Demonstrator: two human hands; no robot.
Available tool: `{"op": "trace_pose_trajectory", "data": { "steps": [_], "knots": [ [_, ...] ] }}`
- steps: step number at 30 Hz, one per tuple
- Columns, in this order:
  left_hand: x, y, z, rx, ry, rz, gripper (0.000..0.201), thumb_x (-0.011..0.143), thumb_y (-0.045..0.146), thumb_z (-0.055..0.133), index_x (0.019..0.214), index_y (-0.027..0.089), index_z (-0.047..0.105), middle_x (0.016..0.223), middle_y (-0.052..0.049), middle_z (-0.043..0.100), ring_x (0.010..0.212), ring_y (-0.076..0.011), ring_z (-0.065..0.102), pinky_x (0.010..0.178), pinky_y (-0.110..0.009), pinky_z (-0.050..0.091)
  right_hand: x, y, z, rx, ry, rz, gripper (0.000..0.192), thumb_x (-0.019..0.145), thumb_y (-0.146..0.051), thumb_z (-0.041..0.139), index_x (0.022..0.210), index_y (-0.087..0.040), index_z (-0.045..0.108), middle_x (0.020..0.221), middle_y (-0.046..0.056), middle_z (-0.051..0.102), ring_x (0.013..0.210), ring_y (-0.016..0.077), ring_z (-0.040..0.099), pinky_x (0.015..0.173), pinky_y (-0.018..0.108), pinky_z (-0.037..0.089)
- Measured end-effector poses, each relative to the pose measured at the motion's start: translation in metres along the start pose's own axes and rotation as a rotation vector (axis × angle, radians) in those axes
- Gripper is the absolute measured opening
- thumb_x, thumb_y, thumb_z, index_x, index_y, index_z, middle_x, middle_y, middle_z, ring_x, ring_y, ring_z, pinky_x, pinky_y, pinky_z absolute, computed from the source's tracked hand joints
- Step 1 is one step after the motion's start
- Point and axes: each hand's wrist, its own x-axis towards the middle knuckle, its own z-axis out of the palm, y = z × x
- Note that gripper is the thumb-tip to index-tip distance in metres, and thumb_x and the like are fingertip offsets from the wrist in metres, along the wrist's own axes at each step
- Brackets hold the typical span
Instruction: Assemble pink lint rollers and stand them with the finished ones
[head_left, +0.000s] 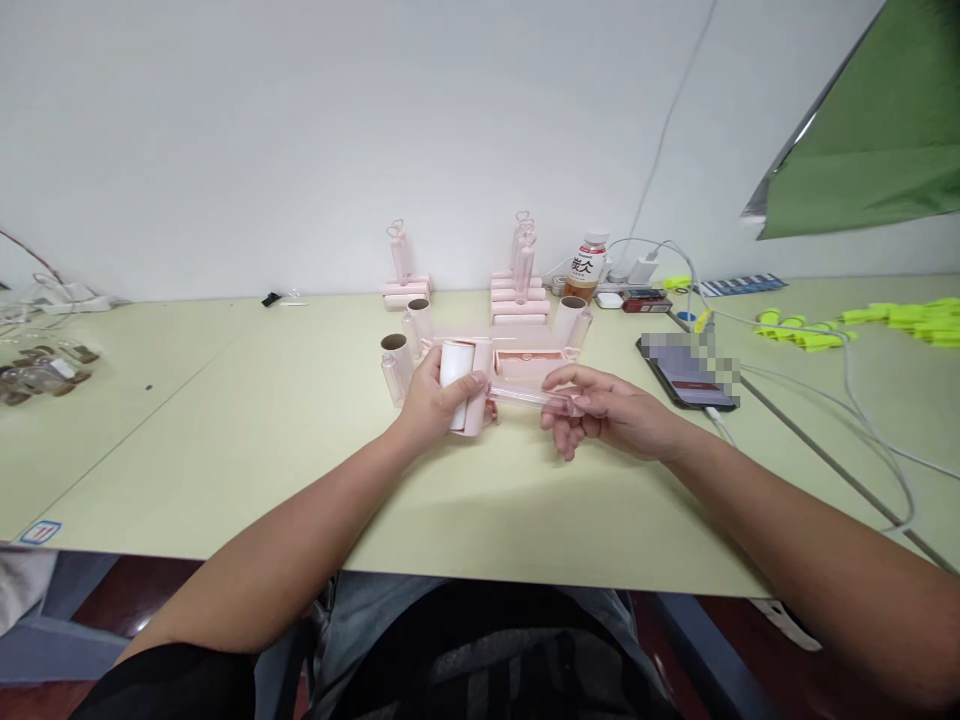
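Note:
My left hand (431, 405) is wrapped round a pink lint roller, with its white roll (456, 368) showing beside the pink casing (478, 385). From the casing a clear pink handle (525, 397) reaches to the right. The fingers of my right hand (611, 412) close on the far end of this handle, its lower fingers curled beneath. Just behind the hands lies an open pink casing (532, 362). Upright rolls with brown cores, one (394, 350) at the left and another (571, 315) at the right, stand beside clear pink handles.
Pink lint rollers lie stacked at the back, a left group (407, 288) and a right group (519, 300). A drink bottle (586, 268), a phone (686, 372) on a cable and yellow-green pieces (806, 330) are to the right. Bagged brown items (45, 372) lie far left.

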Motion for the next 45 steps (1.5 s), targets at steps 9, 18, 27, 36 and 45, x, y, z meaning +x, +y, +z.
{"op": "trace_pose_trajectory", "data": {
  "steps": [9,18,27,36,45],
  "knots": [
    [-0.002,0.003,0.003,0.064,0.067,0.067,0.046,0.071,0.041,0.075,0.105,0.019,0.052,0.081,-0.003,0.065,0.066,-0.0188,0.064,0.057,-0.034,0.056,0.003,0.009,0.003,0.220,-0.074,0.033,0.035,0.089,-0.050,0.061,0.110,-0.022,0.056,0.090,0.004,0.067,0.061,0.0161,0.065,0.052,0.033,0.056],
    [-0.005,0.006,0.008,0.144,0.122,0.083,0.047,0.071,0.044,0.076,0.104,0.020,0.053,0.082,-0.002,0.065,0.070,-0.0199,0.065,0.060,-0.033,0.054,0.000,0.002,0.008,0.243,-0.077,0.074,0.031,0.089,-0.049,0.062,0.085,-0.021,0.050,0.082,-0.001,0.060,0.057,0.0117,0.056,0.052,0.031,0.053],
    [-0.006,0.000,0.008,0.130,0.095,0.069,0.049,0.074,0.045,0.074,0.109,0.021,0.048,0.085,-0.003,0.065,0.069,-0.0196,0.065,0.059,-0.033,0.056,0.006,0.002,0.020,0.339,0.073,0.083,0.050,0.083,-0.063,0.061,0.069,-0.021,0.040,0.061,-0.005,0.045,0.045,0.0079,0.036,0.044,0.023,0.041],
    [-0.008,-0.001,0.011,0.170,0.139,0.060,0.051,0.073,0.048,0.074,0.108,0.021,0.049,0.083,-0.002,0.065,0.067,-0.0194,0.065,0.057,-0.031,0.054,0.008,0.005,0.026,0.332,0.205,0.073,0.054,0.082,-0.063,0.061,0.063,-0.021,0.033,0.053,-0.007,0.035,0.041,0.0063,0.024,0.037,0.020,0.033],
    [-0.010,0.002,0.014,0.226,0.181,0.079,0.043,0.075,0.044,0.073,0.102,0.021,0.047,0.081,-0.002,0.064,0.066,-0.0186,0.064,0.057,-0.030,0.051,0.008,0.006,0.029,0.329,0.288,0.047,0.052,0.081,-0.057,0.066,0.060,-0.021,0.035,0.050,-0.008,0.030,0.040,0.0060,0.021,0.034,0.018,0.031]
  ]
}}
